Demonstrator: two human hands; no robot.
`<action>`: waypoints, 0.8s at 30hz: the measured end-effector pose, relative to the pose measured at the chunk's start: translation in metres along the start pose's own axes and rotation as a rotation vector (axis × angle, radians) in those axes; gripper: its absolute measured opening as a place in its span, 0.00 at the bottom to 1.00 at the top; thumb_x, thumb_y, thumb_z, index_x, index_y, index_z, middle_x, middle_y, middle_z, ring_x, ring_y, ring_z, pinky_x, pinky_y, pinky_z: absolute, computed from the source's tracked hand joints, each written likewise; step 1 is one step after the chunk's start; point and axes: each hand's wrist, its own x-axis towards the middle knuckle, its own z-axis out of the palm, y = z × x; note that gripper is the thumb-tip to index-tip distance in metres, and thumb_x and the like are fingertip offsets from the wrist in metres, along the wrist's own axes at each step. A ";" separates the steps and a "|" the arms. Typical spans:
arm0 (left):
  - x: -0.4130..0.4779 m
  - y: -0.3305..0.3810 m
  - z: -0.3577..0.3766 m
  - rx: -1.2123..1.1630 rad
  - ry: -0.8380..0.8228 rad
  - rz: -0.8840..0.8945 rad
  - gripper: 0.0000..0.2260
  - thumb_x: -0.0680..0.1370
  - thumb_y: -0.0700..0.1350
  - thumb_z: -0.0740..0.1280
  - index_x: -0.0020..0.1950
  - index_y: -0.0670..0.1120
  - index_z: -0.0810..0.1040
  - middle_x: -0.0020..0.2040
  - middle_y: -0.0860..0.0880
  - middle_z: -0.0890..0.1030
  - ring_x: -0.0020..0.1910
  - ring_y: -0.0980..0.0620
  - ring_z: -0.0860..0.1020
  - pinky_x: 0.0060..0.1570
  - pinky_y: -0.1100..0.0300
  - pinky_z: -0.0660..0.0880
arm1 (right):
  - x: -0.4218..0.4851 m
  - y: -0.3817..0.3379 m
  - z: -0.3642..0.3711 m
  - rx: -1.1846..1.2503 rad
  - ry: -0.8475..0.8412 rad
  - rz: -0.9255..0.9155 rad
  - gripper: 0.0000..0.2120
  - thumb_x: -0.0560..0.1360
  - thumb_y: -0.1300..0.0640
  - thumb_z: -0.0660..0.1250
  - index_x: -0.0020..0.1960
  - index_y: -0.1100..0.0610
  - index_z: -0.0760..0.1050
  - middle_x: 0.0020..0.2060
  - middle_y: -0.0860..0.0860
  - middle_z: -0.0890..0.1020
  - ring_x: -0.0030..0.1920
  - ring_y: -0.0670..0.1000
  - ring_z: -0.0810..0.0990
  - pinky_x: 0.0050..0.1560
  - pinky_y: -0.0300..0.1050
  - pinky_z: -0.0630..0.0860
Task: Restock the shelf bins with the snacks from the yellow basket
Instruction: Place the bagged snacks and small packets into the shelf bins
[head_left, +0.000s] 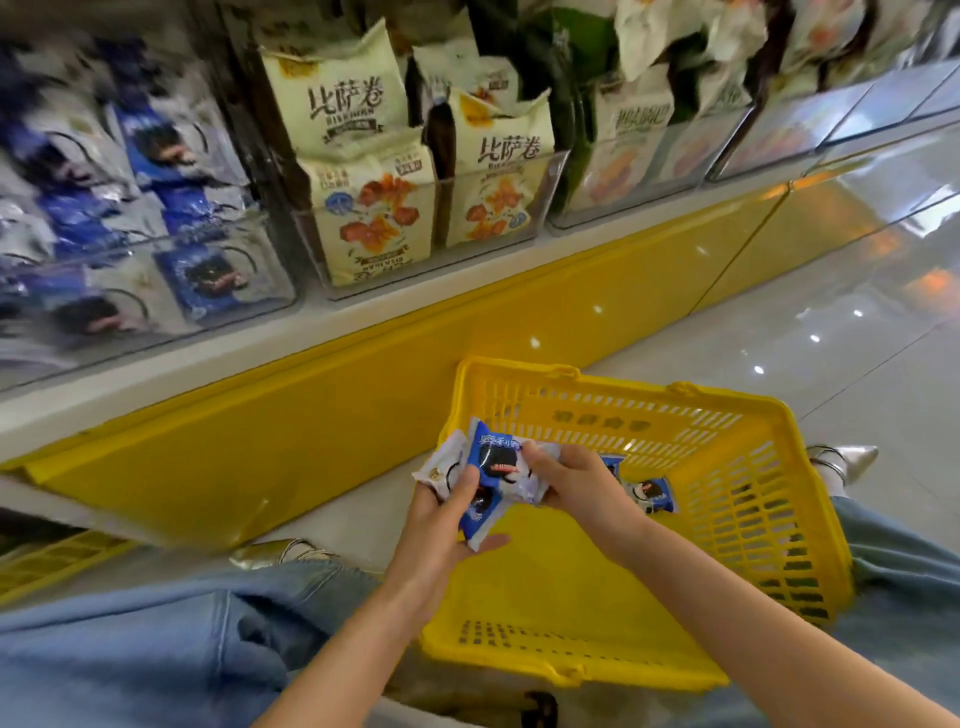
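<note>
A yellow basket (727, 530) stands on the floor between my knees. Above its left rim both hands hold a bunch of small blue-and-white cookie packets (491, 467). My left hand (447, 525) grips the bunch from below, thumb on top. My right hand (576, 483) pinches the packets from the right side. One or two more of the same packets (652, 493) lie in the basket behind my right wrist. The clear shelf bin (156, 275) at upper left holds the same blue-and-white packets, blurred.
Clear bins of cream snack bags (374, 208) fill the middle of the shelf, with more bins (649, 150) to the right. A yellow base panel (363, 415) runs under the shelf. My jeans-clad knees (156, 639) and silver shoes (841, 460) flank the basket on the glossy floor.
</note>
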 end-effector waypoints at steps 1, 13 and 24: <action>-0.003 0.006 -0.002 -0.006 0.009 0.025 0.21 0.69 0.51 0.66 0.62 0.53 0.71 0.56 0.50 0.81 0.49 0.50 0.82 0.38 0.51 0.80 | -0.002 -0.004 0.004 0.014 -0.020 -0.003 0.13 0.79 0.53 0.59 0.46 0.57 0.80 0.44 0.56 0.84 0.45 0.53 0.82 0.47 0.44 0.78; -0.036 0.104 -0.061 0.237 0.067 0.370 0.08 0.76 0.42 0.65 0.52 0.54 0.72 0.47 0.58 0.81 0.45 0.58 0.81 0.40 0.57 0.81 | -0.019 -0.083 0.068 -0.269 -0.088 -0.371 0.08 0.70 0.53 0.71 0.48 0.55 0.79 0.37 0.49 0.83 0.36 0.42 0.79 0.37 0.35 0.71; -0.064 0.170 -0.127 0.061 0.308 0.706 0.12 0.77 0.42 0.63 0.52 0.60 0.69 0.50 0.60 0.78 0.44 0.58 0.81 0.34 0.64 0.79 | 0.009 -0.214 0.172 -0.494 0.041 -0.862 0.12 0.73 0.50 0.69 0.56 0.50 0.76 0.45 0.49 0.82 0.42 0.48 0.80 0.38 0.43 0.76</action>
